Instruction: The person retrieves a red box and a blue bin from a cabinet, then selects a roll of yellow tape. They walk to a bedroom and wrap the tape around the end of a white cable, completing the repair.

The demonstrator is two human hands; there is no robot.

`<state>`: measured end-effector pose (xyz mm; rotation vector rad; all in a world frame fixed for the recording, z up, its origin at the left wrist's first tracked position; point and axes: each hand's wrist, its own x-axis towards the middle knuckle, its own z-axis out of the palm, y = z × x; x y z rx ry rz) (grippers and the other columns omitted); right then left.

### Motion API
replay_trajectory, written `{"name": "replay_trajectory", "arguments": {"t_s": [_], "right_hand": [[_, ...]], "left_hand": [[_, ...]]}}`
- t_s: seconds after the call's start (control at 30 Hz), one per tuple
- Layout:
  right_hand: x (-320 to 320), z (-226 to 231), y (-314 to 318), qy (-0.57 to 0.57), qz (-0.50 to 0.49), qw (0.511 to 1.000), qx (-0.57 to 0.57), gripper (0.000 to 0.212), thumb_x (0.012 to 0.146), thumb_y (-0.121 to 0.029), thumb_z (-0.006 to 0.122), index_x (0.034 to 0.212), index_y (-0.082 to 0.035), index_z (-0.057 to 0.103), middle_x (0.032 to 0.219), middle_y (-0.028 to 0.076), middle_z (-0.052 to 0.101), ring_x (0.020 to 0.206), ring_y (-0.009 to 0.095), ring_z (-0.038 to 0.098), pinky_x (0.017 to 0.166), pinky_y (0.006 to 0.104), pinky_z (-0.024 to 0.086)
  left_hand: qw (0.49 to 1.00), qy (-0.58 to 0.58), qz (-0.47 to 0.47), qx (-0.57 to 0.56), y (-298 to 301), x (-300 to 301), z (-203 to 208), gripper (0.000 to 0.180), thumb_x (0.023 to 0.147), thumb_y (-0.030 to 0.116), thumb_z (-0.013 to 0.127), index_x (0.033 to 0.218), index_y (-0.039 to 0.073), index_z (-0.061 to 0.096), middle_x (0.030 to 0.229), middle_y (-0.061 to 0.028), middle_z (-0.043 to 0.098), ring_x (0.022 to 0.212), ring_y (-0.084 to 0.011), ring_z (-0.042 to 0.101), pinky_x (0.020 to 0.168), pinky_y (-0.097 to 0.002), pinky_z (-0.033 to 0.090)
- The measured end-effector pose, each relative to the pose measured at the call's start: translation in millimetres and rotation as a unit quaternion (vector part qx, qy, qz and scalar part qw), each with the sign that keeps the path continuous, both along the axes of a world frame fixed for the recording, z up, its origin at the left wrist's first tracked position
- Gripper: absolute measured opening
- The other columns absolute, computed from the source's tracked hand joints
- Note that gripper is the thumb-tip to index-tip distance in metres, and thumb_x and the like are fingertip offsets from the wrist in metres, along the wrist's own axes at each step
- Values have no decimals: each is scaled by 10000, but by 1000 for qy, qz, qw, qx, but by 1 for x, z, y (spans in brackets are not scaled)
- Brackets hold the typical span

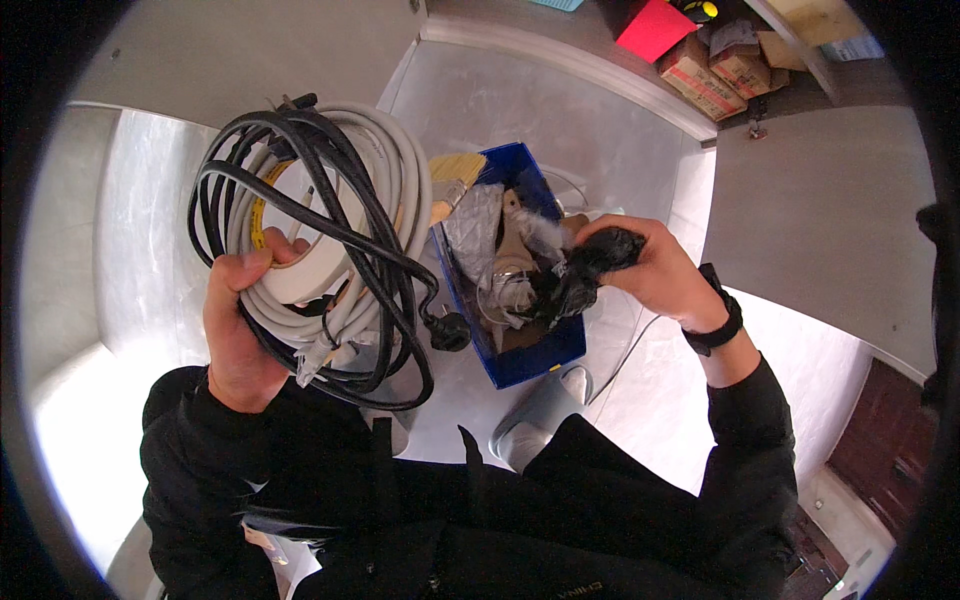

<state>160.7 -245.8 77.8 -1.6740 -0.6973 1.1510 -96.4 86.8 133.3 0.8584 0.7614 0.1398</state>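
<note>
My left hand (245, 320) is closed around a bundle of coiled cables at the left. In it are a thick light-grey cable (405, 170) and a black power cord (365, 235) whose plug (448, 332) dangles at the right. A white ring-shaped roll (300, 275) sits inside the coils by my thumb. My right hand (655, 270) pinches a crumpled black plastic bag (590, 270) over a blue box (530, 370). Inside that box lie clear plastic wrapping (472, 235) and a beige handled object (512, 245). A paintbrush (455, 180) with pale bristles leans at its upper left edge.
An open cabinet at the upper right holds cardboard boxes (705, 80) and a red container (655, 30). Cabinet doors (815, 210) stand open at either side. My feet in grey slippers (545, 410) are just below the blue box. A thin cable (625, 362) trails on the floor.
</note>
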Motion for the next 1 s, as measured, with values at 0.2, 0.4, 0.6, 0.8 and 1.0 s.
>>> {"name": "replay_trajectory", "arguments": {"t_s": [0.2, 0.4, 0.6, 0.8, 1.0], "right_hand": [[18, -17, -19, 221, -111, 969, -3, 414, 910, 45, 705, 1319, -1, 667, 1131, 43, 736, 1025, 149, 686, 930, 292, 551], [25, -39, -45, 334, -208, 915, 86, 445, 898, 19, 692, 1337, -25, 628, 1171, 60, 715, 1069, 195, 686, 990, 364, 542], [32, -55, -46, 365, -203, 898, 139, 427, 913, -30, 644, 1337, -11, 599, 1185, 75, 693, 1091, 209, 687, 1032, 401, 556], [28, -47, -42, 352, -191, 905, 142, 216, 946, -148, 680, 1114, -50, 586, 1088, 58, 596, 1145, 286, 704, 1188, 639, 492], [39, -47, -51, 351, -189, 901, 170, 408, 949, -229, 751, 1281, -47, 600, 1219, 51, 657, 1262, 355, 689, 1222, 712, 411]], "left_hand": [[1000, -4, 6, -21, -3, 2, -1, 300, 981, 345, 580, 1019, 52, 632, 1069, -102, 656, 991, -246, 642, 965, -381, 516], [1000, -8, 5, -27, -6, 2, 1, 310, 974, 351, 594, 1029, 48, 638, 1032, -111, 667, 978, -247, 649, 959, -372, 518], [1000, -3, -2, -27, -8, 2, 1, 315, 974, 356, 595, 1024, 49, 646, 1006, -110, 681, 931, -234, 651, 935, -352, 517], [1000, -9, 1, -21, -9, 5, 2, 312, 973, 357, 596, 1016, 53, 651, 989, -102, 680, 932, -226, 651, 925, -352, 517], [1000, 9, 10, -3, -10, 3, 3, 306, 971, 355, 609, 1023, 56, 642, 1015, -87, 656, 957, -221, 639, 941, -367, 512]]}}
